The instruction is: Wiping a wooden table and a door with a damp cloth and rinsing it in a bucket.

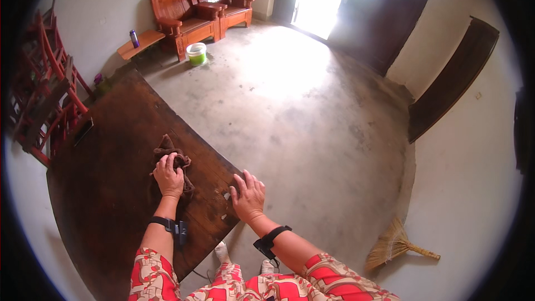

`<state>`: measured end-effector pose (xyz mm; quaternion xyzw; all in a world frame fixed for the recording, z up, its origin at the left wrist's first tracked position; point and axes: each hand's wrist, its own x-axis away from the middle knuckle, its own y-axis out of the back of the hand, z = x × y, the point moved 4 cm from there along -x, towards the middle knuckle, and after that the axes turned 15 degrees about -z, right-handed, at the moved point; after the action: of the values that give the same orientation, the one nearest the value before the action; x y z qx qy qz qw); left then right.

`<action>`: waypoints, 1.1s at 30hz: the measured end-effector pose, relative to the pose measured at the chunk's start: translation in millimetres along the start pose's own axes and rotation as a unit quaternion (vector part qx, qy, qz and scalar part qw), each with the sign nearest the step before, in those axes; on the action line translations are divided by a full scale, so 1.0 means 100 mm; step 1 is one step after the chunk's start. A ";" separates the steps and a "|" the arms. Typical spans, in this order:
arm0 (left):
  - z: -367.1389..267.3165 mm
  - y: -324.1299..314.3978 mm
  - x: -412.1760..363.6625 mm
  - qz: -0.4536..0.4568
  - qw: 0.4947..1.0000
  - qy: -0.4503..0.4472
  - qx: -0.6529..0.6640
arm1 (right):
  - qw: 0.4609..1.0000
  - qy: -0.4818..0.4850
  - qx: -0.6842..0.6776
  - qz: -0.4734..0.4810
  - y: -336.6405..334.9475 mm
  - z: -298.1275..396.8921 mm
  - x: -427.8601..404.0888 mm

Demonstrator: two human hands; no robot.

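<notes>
A dark brown wooden tabletop (117,150) with worn patches fills the left and lower left. My left hand (169,175) presses on a crumpled brown cloth (166,144), its fingers curled over the fabric. Part of the cloth spreads out above and to the right of the hand. At the table's right corner, my right hand (248,192) rests on the edge with its fingers apart and nothing held.
Beyond the table stand a small wooden bench (144,45) with a bottle (134,39), a green-and-white bucket (197,54) and wooden armchairs (196,23). Red stacked furniture (54,79) is at left. A straw broom (395,244) lies lower right; a dark board (455,79) leans on the wall.
</notes>
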<state>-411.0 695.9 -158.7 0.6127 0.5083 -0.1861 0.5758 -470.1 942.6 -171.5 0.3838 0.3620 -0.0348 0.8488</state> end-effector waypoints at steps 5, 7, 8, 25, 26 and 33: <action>-0.49 0.45 0.50 0.063 0.997 -0.016 0.038 | 1.000 0.006 0.009 -0.016 0.02 -0.06 0.01; -0.75 0.86 0.74 0.093 0.993 -0.032 0.073 | 1.000 0.007 0.007 -0.017 0.02 -0.08 0.01; -0.76 1.03 0.88 0.098 0.992 -0.029 0.080 | 1.000 0.003 0.007 -0.006 -0.02 -0.07 0.03; -0.27 0.42 0.33 0.035 0.997 0.016 0.064 | 1.000 -0.003 0.003 0.012 0.03 0.00 0.02; -0.20 0.28 0.26 0.026 0.998 0.020 0.062 | 1.000 -0.003 0.004 0.013 0.02 0.00 0.02; -0.01 -0.06 -0.05 -0.009 0.999 0.031 -0.006 | 1.000 -0.001 -0.017 0.003 0.04 0.02 0.01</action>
<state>-418.0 693.3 -157.4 0.6104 0.5323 -0.1692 0.5616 -466.4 944.0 -168.8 0.3705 0.3607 -0.0259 0.8556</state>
